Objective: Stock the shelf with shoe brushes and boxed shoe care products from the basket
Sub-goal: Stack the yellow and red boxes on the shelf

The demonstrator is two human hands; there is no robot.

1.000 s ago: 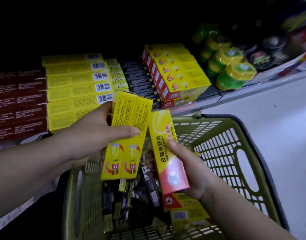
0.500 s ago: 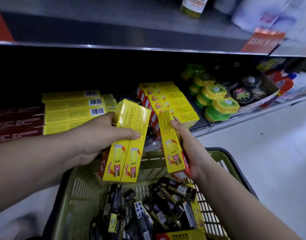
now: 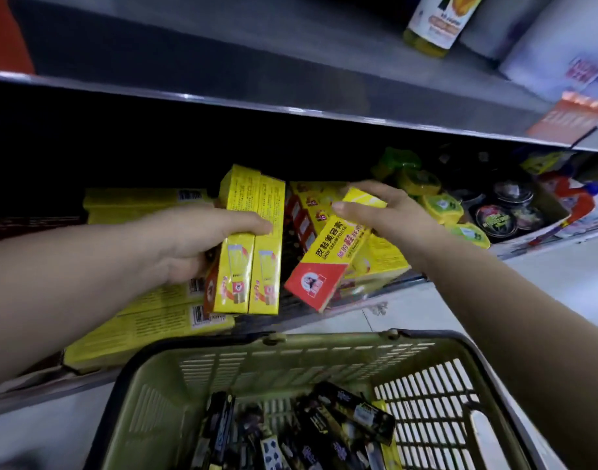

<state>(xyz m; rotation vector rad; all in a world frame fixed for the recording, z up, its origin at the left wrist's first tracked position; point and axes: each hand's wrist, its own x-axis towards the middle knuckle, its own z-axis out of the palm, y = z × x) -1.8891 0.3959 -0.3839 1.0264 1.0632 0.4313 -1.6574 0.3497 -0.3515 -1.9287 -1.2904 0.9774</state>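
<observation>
Over the olive-green plastic basket of dark packets, the left hand grips two upright yellow cardboard boxes and the right hand clasps a tilted yellow-and-red shoe-cream box, both before the dim lower shelf.

On my feed, grey metal shop shelving fills the upper half. The upper shelf is a flat grey board with a shiny front lip. An orange tag hangs off the lip at right. Beneath it the bay goes black toward the back, and I can't make out a rear wall. The lower shelf sits just above the floor, which is pale smooth tile with one thin joint line. The light is cool and dim.
</observation>
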